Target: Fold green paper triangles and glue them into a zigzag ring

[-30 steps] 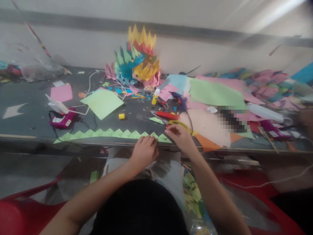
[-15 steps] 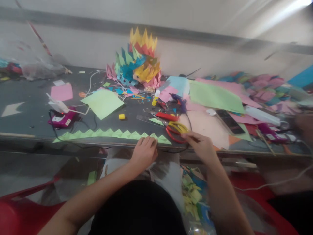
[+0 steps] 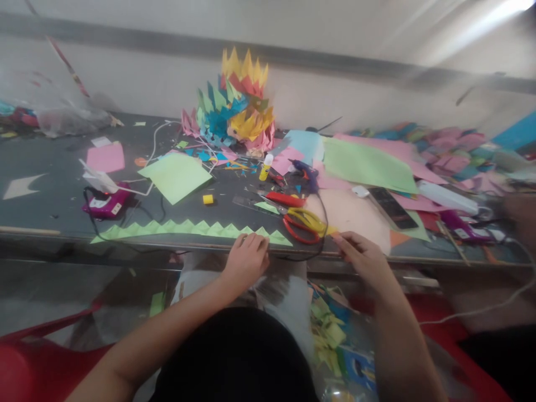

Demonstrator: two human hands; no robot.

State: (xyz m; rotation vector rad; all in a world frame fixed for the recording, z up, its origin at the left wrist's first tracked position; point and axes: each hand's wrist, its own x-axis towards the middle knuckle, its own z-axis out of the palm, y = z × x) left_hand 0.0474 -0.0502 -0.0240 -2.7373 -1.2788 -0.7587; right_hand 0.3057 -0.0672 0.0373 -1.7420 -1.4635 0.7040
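A long green zigzag paper strip (image 3: 188,229) lies along the near edge of the dark table (image 3: 50,218). My left hand (image 3: 247,259) rests at the strip's right end, its curled fingers pressing on the paper. Further right, my right hand (image 3: 364,258) sits at the table edge with its fingers stretched out and nothing seen in them. Its fingertips are just right of the red-and-yellow scissors (image 3: 304,223), not touching them.
A spiky multicoloured paper model (image 3: 243,106) stands at the back. Coloured sheets (image 3: 368,162), a glue stick (image 3: 266,166), a purple glue gun (image 3: 307,173), a pink device with a cord (image 3: 106,204) and a black flat object (image 3: 391,206) litter the table. Folded paper pieces (image 3: 330,329) lie in my lap.
My right hand left the strip's right end and moved right and back to the table edge, uncovering the scissors. My left hand stayed on the strip.
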